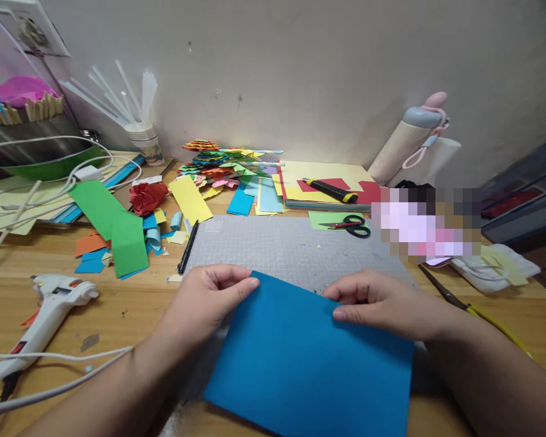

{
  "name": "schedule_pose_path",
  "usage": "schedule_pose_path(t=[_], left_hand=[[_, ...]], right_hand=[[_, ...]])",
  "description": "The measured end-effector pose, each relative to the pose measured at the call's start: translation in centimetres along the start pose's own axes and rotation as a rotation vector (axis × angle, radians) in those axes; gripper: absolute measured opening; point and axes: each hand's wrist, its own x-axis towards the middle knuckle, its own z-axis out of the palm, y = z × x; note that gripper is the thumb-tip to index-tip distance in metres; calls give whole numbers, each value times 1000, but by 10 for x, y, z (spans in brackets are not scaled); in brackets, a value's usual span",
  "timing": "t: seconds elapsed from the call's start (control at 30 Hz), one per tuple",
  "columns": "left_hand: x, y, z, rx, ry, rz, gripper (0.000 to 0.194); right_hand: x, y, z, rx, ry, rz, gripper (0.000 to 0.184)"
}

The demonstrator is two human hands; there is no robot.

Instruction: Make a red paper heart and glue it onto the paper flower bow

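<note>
Grey mat (264, 246) beneath, blue paper (313, 364) extends nearward from left hand (212, 297) and right hand (382, 300) pinching its edge.

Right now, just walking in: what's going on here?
A person's left hand pinches a blue paper sheet at a corner; the right hand holds its far edge. The sheet hides part of a grey cutting mat. A black pen and scissors lie at the mat's edges, with a white glue gun off to the left.

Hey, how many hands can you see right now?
2: the bare left hand pinches the upper left corner of the flat blue paper sheet, and the bare right hand grips its upper edge. No others show.
</note>
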Motion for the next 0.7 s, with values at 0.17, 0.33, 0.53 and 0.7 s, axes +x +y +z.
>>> schedule_pose_path(t=[0.17, 0.33, 0.53, 0.7], left_hand=[[0, -1, 0, -21, -31, -8, 23], [0, -2, -1, 0, -34, -5, 25], [0, -2, -2, 59, -44, 2, 27], [-1, -2, -1, 97, -6, 38, 30]], right_hand=[[-1, 0, 0, -3, 7, 3, 38], [-1, 0, 0, 7, -4, 5, 39], [-1, -1, 0, 40, -13, 11, 37], [0, -1, 2, 34, -9, 13, 35]])
